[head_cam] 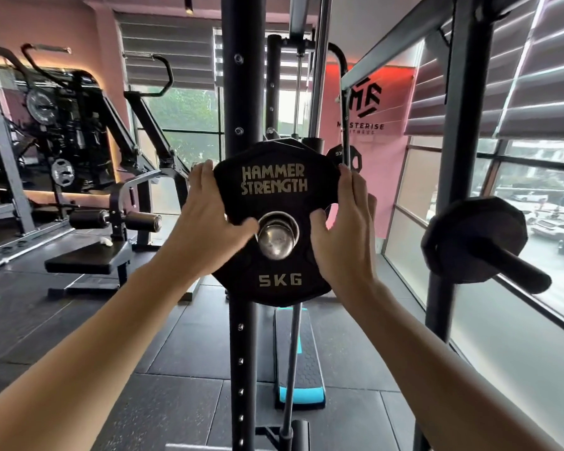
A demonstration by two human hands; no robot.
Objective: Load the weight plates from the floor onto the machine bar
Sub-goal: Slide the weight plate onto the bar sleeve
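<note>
In a gym with pink walls, a black 5 kg weight plate (pixel 275 219) is seated on the chrome machine bar (pixel 278 239), gripped by the left hand (pixel 209 216) at 9 o'clock and the right hand (pixel 342 229) at 3 o'clock.

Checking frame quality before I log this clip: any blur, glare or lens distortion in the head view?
Head view: the 5 kg plate lettering is sharp, while the left hand fingers are slightly motion-blurred; the right-side windows are bright and hazy against the dim interior; a glint sits on the chrome bar end; wide-angle bending bows the frame posts and blinds near the edges.
</note>
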